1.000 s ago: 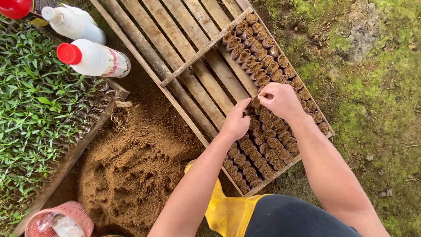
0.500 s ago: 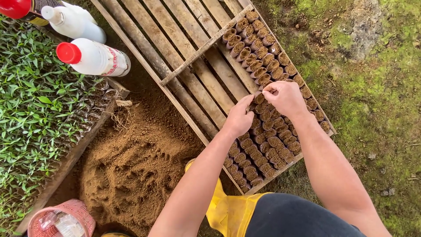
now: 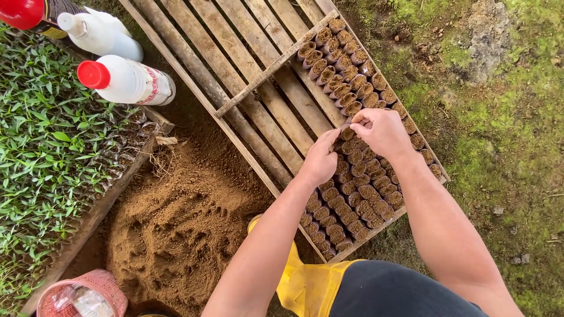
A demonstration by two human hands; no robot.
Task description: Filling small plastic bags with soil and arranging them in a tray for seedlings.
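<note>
Mossy ground and loose brown soil (image 3: 176, 235) surround a slatted wooden tray (image 3: 247, 76), its long axis running diagonally up-left. Rows of small soil-filled seedling bags (image 3: 352, 199) pack its right side. Both hands meet over one bag mid-row: right hand (image 3: 385, 132) pinching its rim, left hand (image 3: 320, 161) apparently steadying beside it, fingers curled.

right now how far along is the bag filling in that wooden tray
Done: soil-filled small bags pack the near right part of the wooden tray, with more beyond the cross slat. In hand: the left hand and right hand work one bag at the rows' edge. Left: the tray's bare slats on the left; a soil pile lies alongside.
</note>
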